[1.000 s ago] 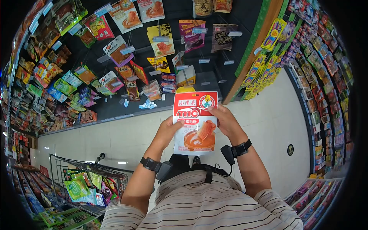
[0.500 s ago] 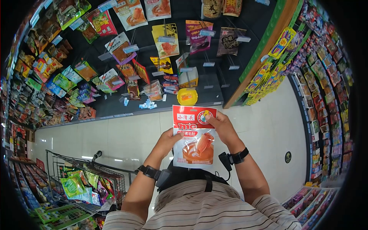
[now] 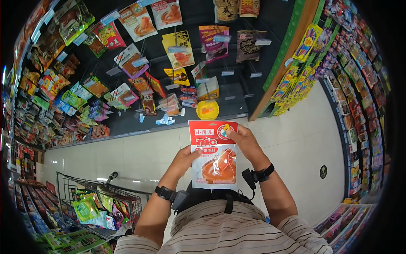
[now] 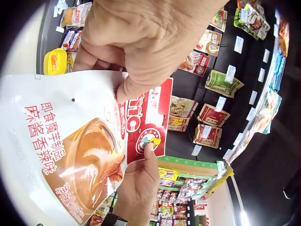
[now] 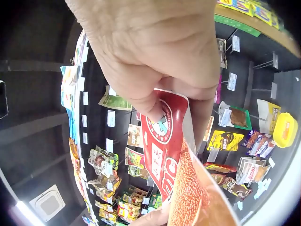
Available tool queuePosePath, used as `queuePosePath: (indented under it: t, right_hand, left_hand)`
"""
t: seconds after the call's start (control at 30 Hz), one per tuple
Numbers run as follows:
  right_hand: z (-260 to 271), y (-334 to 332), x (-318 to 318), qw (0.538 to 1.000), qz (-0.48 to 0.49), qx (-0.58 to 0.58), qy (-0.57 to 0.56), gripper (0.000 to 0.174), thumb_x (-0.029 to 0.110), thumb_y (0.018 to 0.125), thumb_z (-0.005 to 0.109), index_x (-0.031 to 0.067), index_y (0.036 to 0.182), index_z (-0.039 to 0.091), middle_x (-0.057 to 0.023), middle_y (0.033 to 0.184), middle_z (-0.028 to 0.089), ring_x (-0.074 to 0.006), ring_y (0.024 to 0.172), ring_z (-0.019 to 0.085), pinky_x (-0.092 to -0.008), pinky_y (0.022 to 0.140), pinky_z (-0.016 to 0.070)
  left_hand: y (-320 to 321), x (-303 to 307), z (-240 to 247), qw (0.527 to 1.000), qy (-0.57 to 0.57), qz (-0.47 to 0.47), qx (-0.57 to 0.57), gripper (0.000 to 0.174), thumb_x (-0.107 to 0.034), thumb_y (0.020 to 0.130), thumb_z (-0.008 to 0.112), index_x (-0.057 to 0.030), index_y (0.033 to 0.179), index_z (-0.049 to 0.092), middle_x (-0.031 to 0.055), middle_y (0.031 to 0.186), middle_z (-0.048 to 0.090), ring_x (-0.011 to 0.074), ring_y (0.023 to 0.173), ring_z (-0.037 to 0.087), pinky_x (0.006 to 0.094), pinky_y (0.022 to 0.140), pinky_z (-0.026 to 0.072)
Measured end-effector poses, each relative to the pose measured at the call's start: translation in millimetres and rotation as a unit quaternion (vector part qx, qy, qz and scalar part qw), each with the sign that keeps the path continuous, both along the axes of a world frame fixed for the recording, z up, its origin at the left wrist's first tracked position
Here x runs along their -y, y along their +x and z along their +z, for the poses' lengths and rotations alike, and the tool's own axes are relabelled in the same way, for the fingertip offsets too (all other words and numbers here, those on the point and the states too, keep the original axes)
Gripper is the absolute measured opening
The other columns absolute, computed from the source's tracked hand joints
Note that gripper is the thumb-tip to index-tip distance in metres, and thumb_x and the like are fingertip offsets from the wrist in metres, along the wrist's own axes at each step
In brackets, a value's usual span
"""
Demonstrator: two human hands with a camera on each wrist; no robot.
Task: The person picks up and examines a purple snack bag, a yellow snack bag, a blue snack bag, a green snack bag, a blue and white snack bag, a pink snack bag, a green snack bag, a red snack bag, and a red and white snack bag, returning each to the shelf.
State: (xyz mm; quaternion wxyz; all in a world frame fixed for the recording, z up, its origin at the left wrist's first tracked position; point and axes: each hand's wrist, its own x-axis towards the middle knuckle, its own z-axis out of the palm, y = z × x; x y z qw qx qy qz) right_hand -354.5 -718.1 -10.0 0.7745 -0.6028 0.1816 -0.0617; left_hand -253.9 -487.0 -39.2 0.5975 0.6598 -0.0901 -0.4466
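Observation:
Both hands hold a red and white snack pouch (image 3: pixel 213 156) upright in front of the body, its printed front with a bowl of brown sauce facing the head camera. My left hand (image 3: pixel 184 160) pinches the pouch's left edge, thumb on the front and fingers behind. At the upper right corner my right hand (image 3: pixel 245 143) pinches it, the thumb over the round logo. In the left wrist view the pouch (image 4: pixel 70 141) spreads below the left hand (image 4: pixel 141 47). The right wrist view shows the right hand (image 5: pixel 155 52) gripping the red top of the pouch (image 5: pixel 164 136).
Ahead stands a dark rack with hanging snack bags (image 3: pixel 177 48) and a yellow tub (image 3: pixel 207 110) on its bottom ledge. A wire shopping cart (image 3: pixel 99 190) holding colourful packets (image 3: pixel 86 209) is at the lower left. More stocked shelves (image 3: pixel 359 106) line the right.
The pouch has come down toward the waist, both hands still holding it, so the yellow tub behind it shows fully. The head view has shifted slightly.

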Motion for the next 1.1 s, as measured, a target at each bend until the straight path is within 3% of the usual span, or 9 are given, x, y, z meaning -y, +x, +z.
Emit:
queuePosePath:
  t: [0.13,0.23,0.37,0.63,0.87,0.97,1.1]
  right_hand:
    - [-8,-10,10,1.0,0.01,0.011,-0.013,0.027,0.015,0.098,0.056,-0.0009,0.119,0.062,-0.0062,0.109,0.068,-0.0108,0.098,0.062,-0.0265,0.091,0.049]
    - [-1,-17,17,0.999,0.019,0.027,-0.032,0.025,0.01,0.097,0.055,-0.0006,0.118,0.063,-0.0049,0.107,0.067,-0.0093,0.098,0.061,-0.0241,0.091,0.0471]
    - [1,-22,26,0.999,0.001,0.007,-0.044,0.026,0.005,0.096,0.051,-0.0011,0.119,0.063,-0.0048,0.107,0.068,-0.009,0.096,0.062,-0.0237,0.088,0.0485]
    - [8,-22,31,0.999,-0.026,0.031,0.034,0.028,0.014,0.098,0.055,0.0007,0.122,0.061,-0.0046,0.11,0.069,-0.0106,0.099,0.063,-0.028,0.09,0.0495]
    - [22,-2,25,0.993,0.004,0.097,0.069,0.033,0.015,0.099,0.056,-0.0016,0.128,0.056,-0.0086,0.115,0.068,-0.0118,0.102,0.064,-0.0278,0.093,0.0499]
    - [41,10,16,0.989,0.01,0.115,0.087,0.033,0.014,0.099,0.055,-0.0014,0.128,0.056,-0.0082,0.118,0.066,-0.0119,0.105,0.063,-0.0284,0.095,0.0488]
    - [54,32,8,0.986,0.039,0.145,0.077,0.031,0.014,0.1,0.054,-0.0006,0.127,0.056,-0.0066,0.119,0.066,-0.0109,0.107,0.061,-0.0283,0.096,0.0481]
  left_hand:
    - [-2,10,0,1.0,0.028,-0.006,0.003,0.026,-0.023,0.097,0.062,-0.0072,0.118,0.065,-0.0022,0.098,0.068,0.0043,0.079,0.059,0.0202,0.067,0.0464]
    - [1,17,-9,0.999,0.031,-0.028,0.019,0.027,-0.025,0.097,0.062,-0.0084,0.118,0.065,-0.0031,0.096,0.068,0.0039,0.075,0.056,0.0198,0.064,0.044]
    - [-2,29,1,0.999,0.023,-0.028,0.003,0.027,-0.024,0.097,0.061,-0.0083,0.119,0.065,-0.0026,0.099,0.068,0.0044,0.078,0.058,0.0205,0.067,0.0459]
    - [-4,36,17,0.999,0.002,-0.04,0.007,0.03,-0.022,0.098,0.06,-0.007,0.124,0.062,0.0004,0.108,0.069,0.0072,0.089,0.063,0.0239,0.076,0.0508]
    - [2,26,54,0.999,-0.012,0.017,0.048,0.034,-0.025,0.1,0.059,-0.005,0.127,0.061,0.0019,0.111,0.069,0.0086,0.095,0.064,0.0256,0.084,0.0515]
    - [12,17,55,0.991,-0.073,0.042,0.104,0.032,-0.03,0.099,0.06,-0.0093,0.124,0.063,0.0001,0.107,0.07,0.008,0.091,0.064,0.0257,0.078,0.0498]
    - [25,6,72,0.984,-0.101,0.083,0.12,0.031,-0.026,0.1,0.059,-0.0068,0.124,0.063,0.0013,0.11,0.069,0.0083,0.095,0.063,0.0258,0.084,0.0497]
